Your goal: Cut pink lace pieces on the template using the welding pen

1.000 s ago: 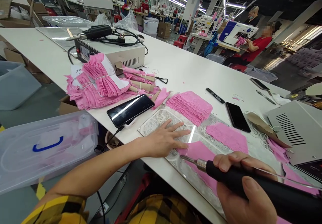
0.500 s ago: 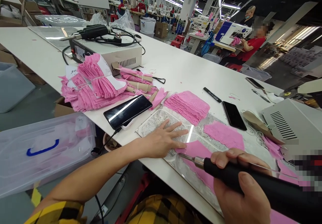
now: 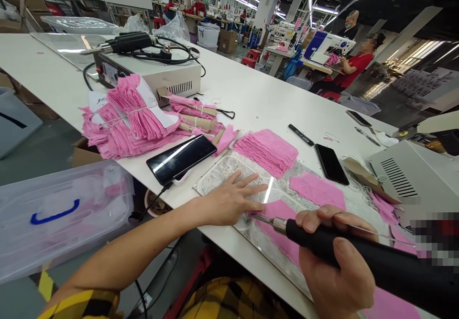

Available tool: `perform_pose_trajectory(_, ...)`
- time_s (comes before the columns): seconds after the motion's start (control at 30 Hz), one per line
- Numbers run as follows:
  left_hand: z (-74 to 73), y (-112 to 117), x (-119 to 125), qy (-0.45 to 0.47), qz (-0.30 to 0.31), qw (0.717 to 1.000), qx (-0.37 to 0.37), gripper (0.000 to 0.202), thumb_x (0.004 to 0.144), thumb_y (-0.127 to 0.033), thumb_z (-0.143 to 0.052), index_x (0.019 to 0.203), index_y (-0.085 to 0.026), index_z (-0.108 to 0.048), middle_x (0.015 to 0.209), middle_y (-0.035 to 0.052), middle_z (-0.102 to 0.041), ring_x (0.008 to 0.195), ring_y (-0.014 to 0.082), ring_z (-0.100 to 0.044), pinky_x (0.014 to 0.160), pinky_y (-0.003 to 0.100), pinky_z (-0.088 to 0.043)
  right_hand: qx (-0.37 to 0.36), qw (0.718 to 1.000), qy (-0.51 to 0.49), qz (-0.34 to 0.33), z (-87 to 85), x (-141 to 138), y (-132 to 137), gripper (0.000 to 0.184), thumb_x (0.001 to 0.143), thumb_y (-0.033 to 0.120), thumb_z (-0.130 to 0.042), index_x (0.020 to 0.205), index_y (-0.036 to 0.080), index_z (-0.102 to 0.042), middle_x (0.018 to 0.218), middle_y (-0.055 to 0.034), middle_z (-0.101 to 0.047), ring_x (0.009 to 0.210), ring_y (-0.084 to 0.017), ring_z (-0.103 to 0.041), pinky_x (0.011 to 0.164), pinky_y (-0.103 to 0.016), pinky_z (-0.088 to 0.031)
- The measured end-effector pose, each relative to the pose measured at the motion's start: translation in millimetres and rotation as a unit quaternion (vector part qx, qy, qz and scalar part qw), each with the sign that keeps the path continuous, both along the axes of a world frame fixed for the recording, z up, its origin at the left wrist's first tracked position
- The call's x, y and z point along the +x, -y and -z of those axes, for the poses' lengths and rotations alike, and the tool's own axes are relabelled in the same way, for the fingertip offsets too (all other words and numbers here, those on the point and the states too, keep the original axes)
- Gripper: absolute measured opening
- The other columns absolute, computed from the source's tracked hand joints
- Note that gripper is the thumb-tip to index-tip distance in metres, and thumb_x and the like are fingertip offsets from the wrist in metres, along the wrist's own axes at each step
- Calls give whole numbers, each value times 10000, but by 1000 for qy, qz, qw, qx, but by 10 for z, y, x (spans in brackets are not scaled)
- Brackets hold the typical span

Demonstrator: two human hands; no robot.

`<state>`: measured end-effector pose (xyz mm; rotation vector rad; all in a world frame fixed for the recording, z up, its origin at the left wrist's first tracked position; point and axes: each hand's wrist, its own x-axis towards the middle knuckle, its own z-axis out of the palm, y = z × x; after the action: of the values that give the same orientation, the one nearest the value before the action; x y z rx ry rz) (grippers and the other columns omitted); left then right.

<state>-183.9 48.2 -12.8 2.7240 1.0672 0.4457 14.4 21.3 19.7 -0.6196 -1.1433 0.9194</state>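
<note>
My left hand [image 3: 234,197] lies flat with its fingers spread on a clear template [image 3: 211,178], its thumb at the edge of a pink fabric piece [image 3: 278,228]. In my right hand [image 3: 337,257] is a black-handled tool with a metal tip, like a hot-cutting pen [image 3: 315,237]. The tip points at the fabric close to my left thumb; whether it touches cannot be made out. Beyond the hands, a stack of pink fabric pieces [image 3: 267,151] and another pink piece [image 3: 317,190] rest on the template.
Tied pink bundles [image 3: 132,118] lie left of a phone [image 3: 181,159]. Behind them another similar tool [image 3: 122,44] rests on a grey box [image 3: 179,77]. A second phone [image 3: 330,164], a marker [image 3: 300,134] and a vented box [image 3: 412,175] sit rightward. A lidded plastic bin [image 3: 64,214] stands below left.
My right hand and the tool have shifted slightly left, bringing the tip nearer my left thumb. The left hand stays in place. The view has turned a little.
</note>
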Motion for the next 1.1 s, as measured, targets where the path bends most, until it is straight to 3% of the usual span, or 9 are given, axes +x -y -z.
perform_pose_trajectory(0.43, 27, 34, -19, 38, -13, 999, 10, 504, 758, 24, -518, 1138, -257, -694, 1482, 33, -453, 1444, 295, -278, 1141, 569, -258, -1, 1000, -4, 3, -3, -56, -31, 143, 727, 193, -577, 870, 203, -590, 822, 8, -587, 604, -115, -560, 612, -334, -496)
perform_pose_trajectory(1.1, 39, 31, -33, 67, -12, 997, 28, 513, 722, 45, -510, 1121, -215, -701, 1466, 62, -472, 1419, 315, -329, 1132, 561, -302, 5, 1000, 19, -3, 1, -58, -40, 81, 753, 169, -588, 824, 207, -574, 803, 20, -594, 635, -113, -581, 654, -331, -523)
